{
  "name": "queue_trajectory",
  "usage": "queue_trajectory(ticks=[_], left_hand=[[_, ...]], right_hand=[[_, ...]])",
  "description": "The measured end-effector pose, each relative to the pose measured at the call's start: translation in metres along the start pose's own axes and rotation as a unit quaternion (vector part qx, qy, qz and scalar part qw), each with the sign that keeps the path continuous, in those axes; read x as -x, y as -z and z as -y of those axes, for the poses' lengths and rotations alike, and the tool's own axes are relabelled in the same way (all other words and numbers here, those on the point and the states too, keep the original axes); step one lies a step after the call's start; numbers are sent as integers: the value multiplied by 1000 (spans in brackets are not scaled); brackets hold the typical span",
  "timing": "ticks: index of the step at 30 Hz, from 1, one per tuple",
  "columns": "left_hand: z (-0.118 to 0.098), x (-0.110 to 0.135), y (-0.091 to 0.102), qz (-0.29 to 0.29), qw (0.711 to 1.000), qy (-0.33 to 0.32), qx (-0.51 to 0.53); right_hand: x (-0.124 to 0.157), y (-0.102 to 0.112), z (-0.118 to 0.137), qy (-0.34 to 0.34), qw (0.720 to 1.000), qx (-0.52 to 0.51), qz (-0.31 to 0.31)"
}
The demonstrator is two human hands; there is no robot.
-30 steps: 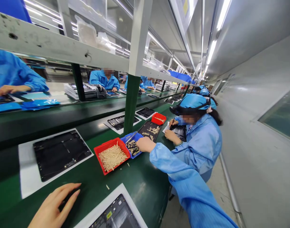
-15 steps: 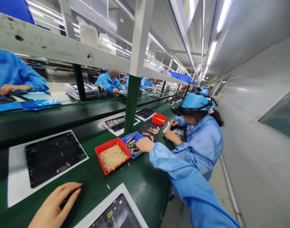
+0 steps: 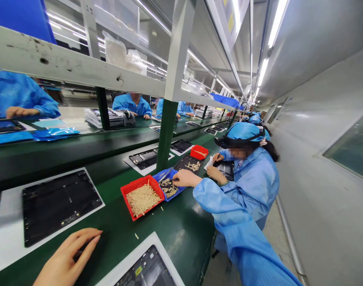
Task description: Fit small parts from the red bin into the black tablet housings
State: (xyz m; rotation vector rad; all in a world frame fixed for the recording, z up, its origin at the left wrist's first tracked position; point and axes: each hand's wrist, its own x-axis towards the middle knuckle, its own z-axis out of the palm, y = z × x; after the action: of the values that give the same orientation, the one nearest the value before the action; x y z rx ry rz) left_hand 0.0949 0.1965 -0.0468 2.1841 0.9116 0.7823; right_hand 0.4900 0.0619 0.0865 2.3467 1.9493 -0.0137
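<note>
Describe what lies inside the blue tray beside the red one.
The blue tray holds a loose heap of small tan and dark strips. The right hand reaches in; its fingertips cover part of the heap, so what they touch is hidden.

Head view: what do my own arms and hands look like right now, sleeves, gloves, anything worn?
The right sleeve is bright blue smooth fabric, loose and creased, gathered at the wrist. The right hand is bare, no glove. The left hand is bare too, no ring visible; its sleeve is out of frame.
</note>
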Motion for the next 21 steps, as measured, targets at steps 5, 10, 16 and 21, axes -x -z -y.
queue_trajectory(ticks=[5, 10, 16, 21], left_hand=[[-61, -14, 9, 38, 992, 105, 67], [-149, -32, -3, 203, 892, 207, 346], [-159, -41, -23, 220, 834, 220, 456], [-144, -39, -30, 180, 870, 193, 416]], right_hand=[[14, 3, 19, 7, 991, -52, -120], [33, -10, 75, 149, 956, -25, -251], [34, -34, 109, 276, 894, -15, -353], [25, -45, 119, 106, 877, -309, -353]])
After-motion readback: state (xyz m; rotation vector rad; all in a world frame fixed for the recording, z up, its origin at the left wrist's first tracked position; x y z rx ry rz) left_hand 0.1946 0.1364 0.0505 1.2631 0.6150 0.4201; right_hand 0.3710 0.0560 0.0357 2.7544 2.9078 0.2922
